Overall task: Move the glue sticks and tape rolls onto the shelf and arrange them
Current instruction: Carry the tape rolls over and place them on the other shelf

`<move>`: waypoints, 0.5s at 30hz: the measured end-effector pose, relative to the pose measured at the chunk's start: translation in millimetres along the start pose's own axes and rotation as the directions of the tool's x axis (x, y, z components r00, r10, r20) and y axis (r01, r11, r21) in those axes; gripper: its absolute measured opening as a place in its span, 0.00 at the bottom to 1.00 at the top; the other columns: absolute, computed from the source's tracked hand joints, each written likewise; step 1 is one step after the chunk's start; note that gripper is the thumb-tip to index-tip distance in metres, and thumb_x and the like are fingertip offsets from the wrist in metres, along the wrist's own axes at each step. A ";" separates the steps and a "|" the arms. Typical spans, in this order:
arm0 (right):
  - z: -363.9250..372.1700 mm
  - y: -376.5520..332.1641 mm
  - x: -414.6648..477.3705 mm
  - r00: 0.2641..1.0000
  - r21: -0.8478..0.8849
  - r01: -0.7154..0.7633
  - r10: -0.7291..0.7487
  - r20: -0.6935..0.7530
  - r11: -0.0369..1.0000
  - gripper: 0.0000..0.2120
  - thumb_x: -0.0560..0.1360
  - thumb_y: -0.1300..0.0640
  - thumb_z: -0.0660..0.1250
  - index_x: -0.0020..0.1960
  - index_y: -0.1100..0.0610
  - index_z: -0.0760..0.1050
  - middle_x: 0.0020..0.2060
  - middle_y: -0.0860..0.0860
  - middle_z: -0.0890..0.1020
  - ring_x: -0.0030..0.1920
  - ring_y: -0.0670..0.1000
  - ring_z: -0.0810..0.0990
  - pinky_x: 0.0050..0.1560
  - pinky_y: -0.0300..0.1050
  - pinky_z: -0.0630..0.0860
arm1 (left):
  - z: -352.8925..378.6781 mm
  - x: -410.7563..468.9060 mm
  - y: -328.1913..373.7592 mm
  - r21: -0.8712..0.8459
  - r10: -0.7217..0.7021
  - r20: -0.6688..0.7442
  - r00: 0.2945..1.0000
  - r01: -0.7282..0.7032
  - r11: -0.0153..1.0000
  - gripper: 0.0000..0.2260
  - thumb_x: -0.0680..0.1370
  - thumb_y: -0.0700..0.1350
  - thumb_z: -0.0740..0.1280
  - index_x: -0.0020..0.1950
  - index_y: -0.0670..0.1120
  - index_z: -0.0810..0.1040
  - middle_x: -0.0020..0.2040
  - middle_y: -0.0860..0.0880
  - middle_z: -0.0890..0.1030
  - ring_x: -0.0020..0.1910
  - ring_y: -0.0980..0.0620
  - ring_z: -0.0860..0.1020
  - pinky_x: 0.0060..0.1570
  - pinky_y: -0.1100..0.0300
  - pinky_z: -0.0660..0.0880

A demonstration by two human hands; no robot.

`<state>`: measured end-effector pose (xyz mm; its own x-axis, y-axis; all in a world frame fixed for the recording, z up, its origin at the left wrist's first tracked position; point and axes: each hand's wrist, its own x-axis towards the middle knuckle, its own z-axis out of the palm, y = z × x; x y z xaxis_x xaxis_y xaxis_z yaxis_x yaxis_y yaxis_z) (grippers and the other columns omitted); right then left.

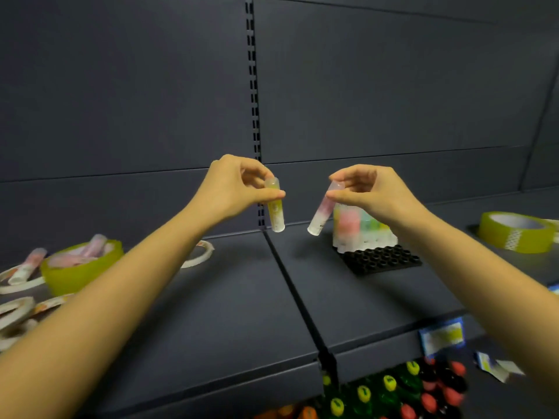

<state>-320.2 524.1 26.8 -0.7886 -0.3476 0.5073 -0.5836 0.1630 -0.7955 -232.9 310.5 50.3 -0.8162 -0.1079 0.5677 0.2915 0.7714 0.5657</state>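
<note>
My left hand (233, 186) pinches the cap of a yellow glue stick (276, 210), which hangs nearly upright above the dark shelf (230, 297). My right hand (369, 192) pinches the cap of a pink glue stick (321, 212), tilted down to the left. Just behind it, several pastel glue sticks (363, 228) stand in a black holder tray (384, 260). A yellow-green tape roll (518, 231) lies at the far right. At the left, another yellow-green tape roll (80, 269) has pink glue sticks (93, 246) lying in it, and thin white tape rolls (16, 313) lie around it.
A slotted upright (253, 86) divides the dark back panel. A seam runs down the shelf between the two hands. Price tags (442, 335) hang on the front edge. Below the shelf sit green, yellow and red items (393, 391).
</note>
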 end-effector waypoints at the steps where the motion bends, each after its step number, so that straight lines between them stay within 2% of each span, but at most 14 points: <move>1: -13.3 3.6 -1.4 1.000 -0.024 0.006 -0.006 -0.001 1.000 0.10 0.67 0.58 0.76 0.46 0.50 0.80 0.39 0.46 0.82 0.39 0.43 0.79 0.47 0.35 0.76 | 11.7 0.3 8.3 0.005 0.009 -0.010 1.000 -0.009 1.000 0.11 0.67 0.47 0.76 0.45 0.43 0.83 0.39 0.49 0.84 0.37 0.54 0.81 0.42 0.66 0.77; 4: -48.4 16.7 -3.6 1.000 -0.080 0.017 -0.016 0.009 0.997 0.10 0.67 0.59 0.76 0.48 0.53 0.81 0.41 0.47 0.82 0.39 0.43 0.79 0.48 0.35 0.76 | 47.7 1.4 29.0 0.000 0.014 -0.025 1.000 -0.014 1.000 0.07 0.67 0.46 0.76 0.42 0.45 0.84 0.39 0.52 0.83 0.37 0.54 0.81 0.41 0.66 0.77; 6: -65.4 27.8 -3.7 0.999 -0.101 0.026 -0.023 0.026 0.995 0.11 0.68 0.59 0.76 0.49 0.54 0.80 0.41 0.47 0.82 0.39 0.43 0.79 0.46 0.32 0.76 | 69.5 3.1 38.8 0.017 0.016 -0.035 0.999 -0.015 1.000 0.06 0.67 0.45 0.76 0.41 0.46 0.83 0.38 0.53 0.83 0.33 0.60 0.79 0.36 0.73 0.75; 8: -76.3 40.0 -3.2 0.998 -0.113 0.045 -0.041 0.041 0.993 0.10 0.68 0.61 0.75 0.48 0.55 0.80 0.40 0.46 0.81 0.37 0.42 0.77 0.43 0.28 0.75 | 88.7 4.7 45.6 0.034 0.007 -0.051 0.999 -0.005 0.999 0.07 0.67 0.45 0.76 0.43 0.46 0.83 0.37 0.53 0.82 0.31 0.62 0.78 0.34 0.77 0.73; 12: -86.1 61.6 0.7 0.994 -0.093 0.084 -0.077 0.081 0.992 0.09 0.68 0.62 0.75 0.46 0.54 0.79 0.40 0.48 0.81 0.35 0.41 0.76 0.41 0.25 0.73 | 121.4 6.7 52.8 0.071 -0.039 -0.130 0.991 0.049 0.996 0.11 0.67 0.44 0.77 0.47 0.45 0.82 0.39 0.51 0.82 0.32 0.60 0.79 0.40 0.68 0.76; 15: -86.5 73.4 4.1 0.988 -0.079 0.119 -0.111 0.107 0.990 0.10 0.68 0.64 0.75 0.45 0.54 0.79 0.40 0.48 0.81 0.34 0.40 0.75 0.39 0.24 0.72 | 141.0 5.0 55.3 0.087 -0.079 -0.159 0.984 0.093 0.992 0.11 0.67 0.43 0.77 0.46 0.44 0.80 0.38 0.51 0.80 0.31 0.57 0.79 0.41 0.64 0.76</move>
<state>-383.0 614.5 -0.9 -0.6939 -0.4606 0.5536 -0.6869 0.1926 -0.7007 -291.2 441.0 0.1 -0.7471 -0.2663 0.6091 0.1694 0.8097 0.5618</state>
